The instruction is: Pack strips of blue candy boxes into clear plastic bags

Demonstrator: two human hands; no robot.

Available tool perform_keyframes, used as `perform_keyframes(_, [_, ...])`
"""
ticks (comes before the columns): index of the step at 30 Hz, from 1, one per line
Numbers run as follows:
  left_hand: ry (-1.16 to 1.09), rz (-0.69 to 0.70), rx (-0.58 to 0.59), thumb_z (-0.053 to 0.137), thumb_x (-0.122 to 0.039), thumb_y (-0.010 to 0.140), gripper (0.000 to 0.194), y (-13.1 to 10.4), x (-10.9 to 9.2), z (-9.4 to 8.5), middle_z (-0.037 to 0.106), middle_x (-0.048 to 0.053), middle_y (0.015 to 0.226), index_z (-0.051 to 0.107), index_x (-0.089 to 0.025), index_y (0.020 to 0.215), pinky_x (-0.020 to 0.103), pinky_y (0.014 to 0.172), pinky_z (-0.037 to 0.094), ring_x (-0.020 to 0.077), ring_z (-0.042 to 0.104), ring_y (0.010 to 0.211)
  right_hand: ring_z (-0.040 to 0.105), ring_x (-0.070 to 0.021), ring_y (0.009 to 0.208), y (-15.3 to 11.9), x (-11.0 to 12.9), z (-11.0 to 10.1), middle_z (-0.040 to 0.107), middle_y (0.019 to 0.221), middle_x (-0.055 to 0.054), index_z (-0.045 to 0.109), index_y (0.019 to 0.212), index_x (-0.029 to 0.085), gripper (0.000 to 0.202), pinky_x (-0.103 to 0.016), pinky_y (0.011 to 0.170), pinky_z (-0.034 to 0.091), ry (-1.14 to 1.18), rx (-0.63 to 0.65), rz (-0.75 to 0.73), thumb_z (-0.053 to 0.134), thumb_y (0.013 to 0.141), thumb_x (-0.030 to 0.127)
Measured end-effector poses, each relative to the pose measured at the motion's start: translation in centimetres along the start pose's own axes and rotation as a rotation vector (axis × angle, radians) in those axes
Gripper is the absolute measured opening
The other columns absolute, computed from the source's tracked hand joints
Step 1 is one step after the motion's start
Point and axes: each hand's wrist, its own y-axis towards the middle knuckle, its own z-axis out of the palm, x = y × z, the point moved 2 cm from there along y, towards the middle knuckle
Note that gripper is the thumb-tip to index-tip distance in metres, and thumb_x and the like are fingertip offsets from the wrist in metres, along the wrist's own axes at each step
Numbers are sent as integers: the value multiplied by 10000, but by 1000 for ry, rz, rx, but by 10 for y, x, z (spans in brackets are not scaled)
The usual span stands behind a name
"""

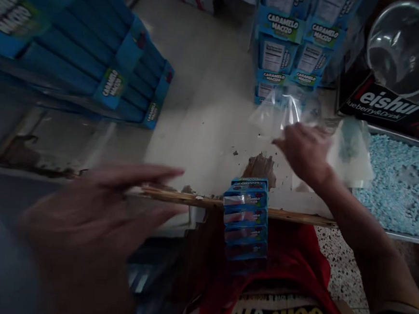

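Observation:
My left hand (100, 206), smeared by motion, hovers over the table's near edge at the left. Its thumb and fingers are apart, with nothing between them. At the right, my right hand (306, 152) is closed on a clear plastic bag (288, 105), which spreads out beyond the fingers over the tabletop. Between my hands, a column of small blue boxes (246, 223) leans at the table's edge, above my red apron (295, 260). Pale translucent sheets or bags (353, 154) lie just right of my right hand.
Large blue cartons marked Caramelo Macizo (111, 67) stand at the left, and more blue display boxes (279, 51) are stacked at the back. At the right are a metal tray of light-blue pieces (399, 181), a black box (387, 105) and a clear round container (405, 46).

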Motion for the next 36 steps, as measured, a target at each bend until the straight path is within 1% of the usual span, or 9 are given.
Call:
perform_keyframes(3, [399, 596, 66, 749, -248, 1001, 310, 58, -11, 49, 795, 62, 1327, 777, -213, 1307, 503, 1082, 532, 324, 722, 1204, 591, -176, 838, 21, 47, 46, 739, 975, -76, 753, 1080, 166, 209, -337, 779, 338, -6, 286, -228, 549, 1112, 195])
perform_keyframes(6, [625, 605, 298, 646, -304, 1065, 343, 90, 23, 99, 778, 128, 1362, 764, -153, 1350, 492, 1033, 514, 355, 686, 1260, 604, -172, 847, 27, 57, 80, 770, 1059, -85, 769, 1176, 170, 173, -333, 753, 308, -19, 426, -257, 636, 1085, 232])
perform_keyframes(9, [698, 608, 366, 531, -338, 1117, 345, 90, 56, 119, 820, 118, 1145, 826, -160, 1084, 457, 929, 521, 326, 719, 1100, 608, -172, 853, 23, 47, 96, 782, 1070, -68, 780, 1127, 189, 168, -328, 721, 261, 7, 466, -224, 739, 1036, 323])
perform_keyframes(14, [710, 622, 274, 468, -262, 1125, 397, 66, 68, 114, 798, 118, 1085, 829, -165, 993, 379, 778, 516, 265, 714, 983, 581, -143, 799, 7, 30, 87, 757, 972, -33, 759, 994, 184, 308, -314, 683, 237, 136, 501, -210, 685, 1081, 470])
perform_keyframes(19, [810, 648, 145, 543, -146, 1008, 309, 40, 63, 111, 764, 95, 890, 787, -192, 823, 387, 630, 391, 256, 671, 798, 573, -140, 782, -36, 21, 66, 758, 975, -46, 754, 983, 180, 201, -341, 660, 174, 54, 503, -209, 611, 1095, 265])
perform_keyframes(23, [666, 583, 176, 522, -192, 1103, 331, 21, 59, 103, 790, 58, 904, 831, -183, 987, 337, 659, 461, 206, 722, 811, 602, -138, 767, -59, 22, 60, 779, 946, -49, 781, 938, 169, 165, -322, 650, 214, 126, 547, -38, 630, 1002, 183])
perform_keyframes(29, [620, 435, 272, 494, -329, 1149, 395, 13, 8, 70, 803, 55, 980, 863, -234, 1045, 346, 611, 417, 219, 735, 813, 642, -142, 715, -45, 29, 21, 759, 773, -19, 801, 797, 168, 136, -279, 659, 324, 342, 521, 191, 695, 875, 134])
perform_keyframes(33, [523, 364, 117, 627, -291, 1100, 251, -2, -26, 57, 765, 43, 924, 846, -205, 1015, 320, 647, 492, 193, 736, 784, 667, -143, 677, -55, 47, -19, 759, 738, -4, 798, 762, 189, 126, -262, 639, 370, 399, 364, 165, 732, 868, 172])
perform_keyframes(36, [477, 277, -162, 752, -189, 1015, 87, -24, -28, 65, 790, 29, 938, 797, -194, 941, 288, 709, 532, 186, 767, 821, 648, -113, 621, -82, 70, -30, 746, 739, 4, 768, 754, 194, 197, -253, 591, 370, 255, 83, 115, 684, 930, 170])
